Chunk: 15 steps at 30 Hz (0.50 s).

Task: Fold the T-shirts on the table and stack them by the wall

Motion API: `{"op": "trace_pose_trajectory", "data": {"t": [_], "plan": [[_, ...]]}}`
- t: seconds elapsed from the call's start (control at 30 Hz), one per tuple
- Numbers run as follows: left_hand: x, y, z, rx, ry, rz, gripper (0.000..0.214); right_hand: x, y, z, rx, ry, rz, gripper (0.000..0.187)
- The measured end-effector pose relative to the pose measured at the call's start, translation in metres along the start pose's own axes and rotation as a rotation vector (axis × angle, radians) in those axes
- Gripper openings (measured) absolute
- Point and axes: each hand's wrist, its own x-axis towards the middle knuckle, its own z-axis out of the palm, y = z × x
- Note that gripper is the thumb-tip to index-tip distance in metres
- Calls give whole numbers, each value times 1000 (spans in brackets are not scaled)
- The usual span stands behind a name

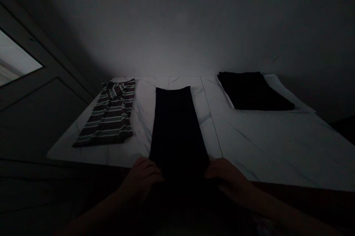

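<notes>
A long piece of black cloth [177,125], probably a garment though its kind is too dark to make out, lies flat from mid-table to the front edge. My left hand [144,175] grips its left side close to that edge, fingers closed over the fabric. Opposite it, my right hand [227,177] is closed on the right side. The near end of the cloth, between and below my hands, fades into darkness. Left of it rests a folded striped shirt [111,114] with dark and pale bands.
The white marble-patterned table [266,143] runs against a grey wall [177,25]. Folded black cloth [252,92] lies on white cloth [285,92] at the back right. A panelled door [33,118] with a glass pane stands at the left. The light is very dim.
</notes>
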Motion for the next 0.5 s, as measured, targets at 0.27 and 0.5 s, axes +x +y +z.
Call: {"op": "trace_pose_trajectory", "data": {"t": [0.27,0.5], "plan": [[112,-84,-57,-386,338,-481,21,142,53,-57,175,494,356,24],[237,-220,-20,-131,431,-924,29,293,173,-57,-218,570,768,25]]}}
